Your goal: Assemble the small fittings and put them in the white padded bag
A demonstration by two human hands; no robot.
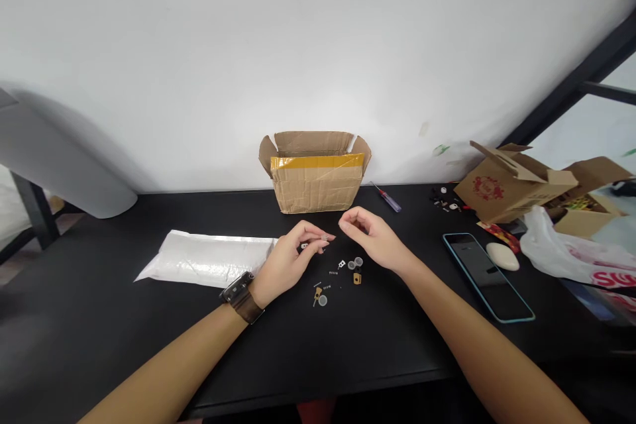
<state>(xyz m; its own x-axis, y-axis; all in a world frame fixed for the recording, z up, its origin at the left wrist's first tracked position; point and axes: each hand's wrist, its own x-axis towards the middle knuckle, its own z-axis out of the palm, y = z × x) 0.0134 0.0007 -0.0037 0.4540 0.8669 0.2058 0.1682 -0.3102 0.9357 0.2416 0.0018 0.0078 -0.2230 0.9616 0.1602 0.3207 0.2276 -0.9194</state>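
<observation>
Tiny parts (338,278) sit before our cardboard box (315,189).
Light, fiddly, we'd pinch edges; left hand (291,262) and right hand (372,238) curl, grasping what we cannot tell.

Scattered small parts (356,278) — tan, grey, white.

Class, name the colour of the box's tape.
The tape is yellow, best seen in the head view.

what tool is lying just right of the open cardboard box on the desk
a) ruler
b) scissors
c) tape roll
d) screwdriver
d: a small screwdriver with a purple handle lies on the black desk, right beside the cardboard box.
</observation>
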